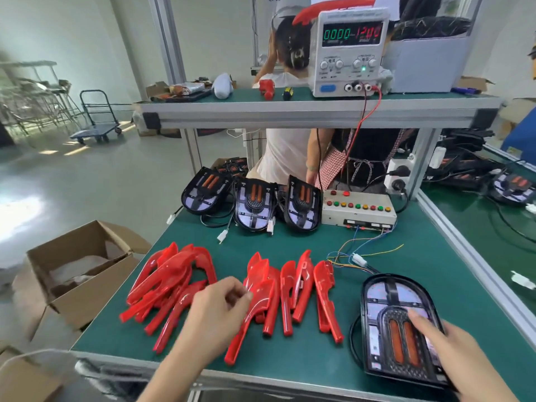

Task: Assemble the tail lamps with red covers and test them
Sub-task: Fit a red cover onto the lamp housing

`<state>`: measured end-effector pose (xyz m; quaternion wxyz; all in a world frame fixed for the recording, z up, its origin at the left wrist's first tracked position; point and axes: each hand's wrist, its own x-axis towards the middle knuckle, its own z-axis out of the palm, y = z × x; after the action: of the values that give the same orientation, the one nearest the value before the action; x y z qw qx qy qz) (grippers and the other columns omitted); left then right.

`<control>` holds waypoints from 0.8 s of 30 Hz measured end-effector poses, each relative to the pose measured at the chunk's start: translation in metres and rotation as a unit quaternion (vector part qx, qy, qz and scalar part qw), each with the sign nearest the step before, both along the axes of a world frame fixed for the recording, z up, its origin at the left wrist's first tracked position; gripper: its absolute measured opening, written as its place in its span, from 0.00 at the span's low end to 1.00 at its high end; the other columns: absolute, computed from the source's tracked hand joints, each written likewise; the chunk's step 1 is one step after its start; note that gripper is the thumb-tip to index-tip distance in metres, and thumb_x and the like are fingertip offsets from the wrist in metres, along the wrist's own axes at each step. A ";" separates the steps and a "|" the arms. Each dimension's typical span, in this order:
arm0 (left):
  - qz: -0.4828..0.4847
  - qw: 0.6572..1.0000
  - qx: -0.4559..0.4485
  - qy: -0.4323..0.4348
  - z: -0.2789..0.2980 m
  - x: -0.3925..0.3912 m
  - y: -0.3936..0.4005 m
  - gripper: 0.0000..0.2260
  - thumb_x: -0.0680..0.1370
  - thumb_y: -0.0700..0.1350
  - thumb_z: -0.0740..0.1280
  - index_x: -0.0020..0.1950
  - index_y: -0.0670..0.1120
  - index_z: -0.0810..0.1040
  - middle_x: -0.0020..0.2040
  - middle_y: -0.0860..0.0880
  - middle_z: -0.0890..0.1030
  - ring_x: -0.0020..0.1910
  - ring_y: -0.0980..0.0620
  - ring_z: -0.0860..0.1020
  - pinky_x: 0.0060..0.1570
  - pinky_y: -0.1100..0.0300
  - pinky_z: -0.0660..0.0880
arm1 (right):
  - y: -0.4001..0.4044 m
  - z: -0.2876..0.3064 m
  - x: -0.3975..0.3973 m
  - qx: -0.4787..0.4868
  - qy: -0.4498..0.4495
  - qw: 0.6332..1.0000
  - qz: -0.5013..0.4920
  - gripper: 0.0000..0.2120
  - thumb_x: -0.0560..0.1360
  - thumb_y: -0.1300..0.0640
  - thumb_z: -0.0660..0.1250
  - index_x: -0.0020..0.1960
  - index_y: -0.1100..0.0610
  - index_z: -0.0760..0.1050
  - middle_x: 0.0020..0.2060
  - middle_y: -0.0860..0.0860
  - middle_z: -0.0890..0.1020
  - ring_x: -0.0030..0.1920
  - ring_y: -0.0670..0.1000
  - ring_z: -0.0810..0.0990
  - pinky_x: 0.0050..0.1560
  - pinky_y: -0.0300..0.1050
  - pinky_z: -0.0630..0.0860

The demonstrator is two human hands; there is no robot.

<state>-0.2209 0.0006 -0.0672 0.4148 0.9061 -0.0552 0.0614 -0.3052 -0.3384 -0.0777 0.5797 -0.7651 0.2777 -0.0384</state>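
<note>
A black tail lamp base [385,303] with two orange strips lies at the near right of the green bench. My right hand [461,352] rests on its near right edge and holds it, thumb across the honeycomb part. My left hand [216,311] pinches the upper end of one long red cover [255,320] that reaches toward the front edge. A heap of red covers [171,282] lies to the left, and several more red covers [307,288] stand in a row in the middle. Three more lamp bases [252,204] lean at the back of the bench.
A white test box [358,210] with coloured buttons sits at the back right, its thin wires ending in a white connector [358,259]. A power supply [351,50] stands on the upper shelf. An open cardboard box [84,265] stands left of the bench. Another person works behind.
</note>
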 end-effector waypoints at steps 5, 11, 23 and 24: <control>-0.075 0.996 0.052 0.003 -0.007 0.010 -0.078 0.10 0.77 0.53 0.69 0.38 0.51 0.79 0.32 0.56 0.80 0.35 0.58 0.77 0.39 0.59 0.73 | 0.001 -0.007 0.004 0.031 0.013 0.999 0.002 0.17 0.77 0.41 0.69 0.49 0.54 0.84 0.41 0.45 0.88 0.46 0.46 0.84 0.51 0.47 0.74; -0.041 0.977 0.209 0.032 -0.018 0.037 -0.148 0.17 0.79 0.57 0.65 0.52 0.43 0.77 0.52 0.42 0.81 0.54 0.38 0.79 0.46 0.51 0.73 | -0.004 -0.014 0.006 0.073 0.054 0.996 0.006 0.31 0.77 0.31 0.59 0.67 0.52 0.79 0.61 0.53 0.84 0.63 0.55 0.81 0.73 0.57 0.69; -0.034 0.999 0.037 -0.011 -0.011 0.018 -0.147 0.09 0.77 0.54 0.66 0.43 0.50 0.73 0.34 0.52 0.78 0.41 0.43 0.79 0.37 0.52 0.67 | -0.001 -0.013 0.002 0.143 0.025 0.989 0.009 0.35 0.74 0.26 0.51 0.61 0.47 0.83 0.52 0.48 0.88 0.56 0.50 0.86 0.71 0.57 0.73; -0.047 0.999 0.013 -0.012 -0.009 0.012 -0.152 0.09 0.78 0.56 0.66 0.44 0.52 0.72 0.32 0.52 0.79 0.38 0.46 0.79 0.36 0.52 0.68 | 0.000 -0.012 0.001 0.140 0.021 0.990 0.008 0.36 0.73 0.25 0.51 0.62 0.47 0.83 0.53 0.48 0.88 0.58 0.51 0.85 0.72 0.57 0.72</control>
<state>-0.2087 -0.1518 -0.0765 0.4045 0.9072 -0.1036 0.0517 -0.3040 -0.3385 -0.0898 0.6755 -0.6792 0.2860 0.0219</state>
